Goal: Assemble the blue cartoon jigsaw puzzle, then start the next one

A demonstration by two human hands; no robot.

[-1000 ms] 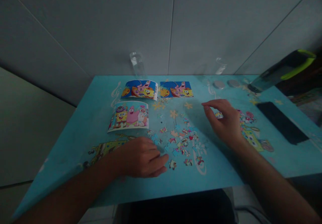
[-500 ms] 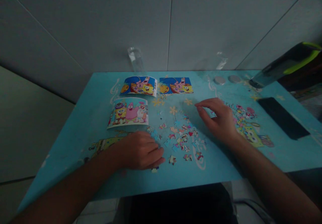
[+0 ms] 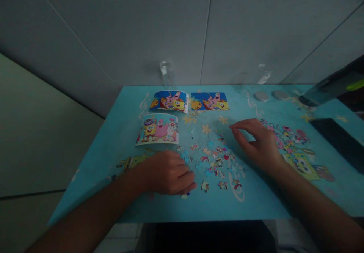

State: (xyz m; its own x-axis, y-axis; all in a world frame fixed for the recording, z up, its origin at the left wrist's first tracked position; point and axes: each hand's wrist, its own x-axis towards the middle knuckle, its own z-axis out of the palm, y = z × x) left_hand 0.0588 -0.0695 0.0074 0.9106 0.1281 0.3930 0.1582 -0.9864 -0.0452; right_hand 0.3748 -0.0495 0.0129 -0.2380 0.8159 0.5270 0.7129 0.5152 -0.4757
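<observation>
Loose jigsaw puzzle pieces (image 3: 217,160) lie scattered on the table between my hands. At the left of them rests my left hand (image 3: 172,173), fingers curled and pressed together. One piece (image 3: 185,196) pokes out beneath its fingers; anything inside them is hidden. My right hand (image 3: 257,139) hovers at the pieces' right side, thumb and forefinger tips together in a pinch. I cannot make out anything between those tips. Beyond my left hand lies a curled picture card (image 3: 159,129) with cartoon figures. A second heap of pieces (image 3: 288,135) is partly behind my right hand.
Another curled card (image 3: 170,101) and a flat blue picture card (image 3: 210,101) lie toward the wall. Clear tubes (image 3: 167,74) stand there too. On the right are two round lids (image 3: 261,96), a bottle (image 3: 330,88) and a dark flat object (image 3: 339,141).
The view has swung left, so everything sits farther right and slightly lower in it. Both hands keep nearly the same pose and place over the table.
</observation>
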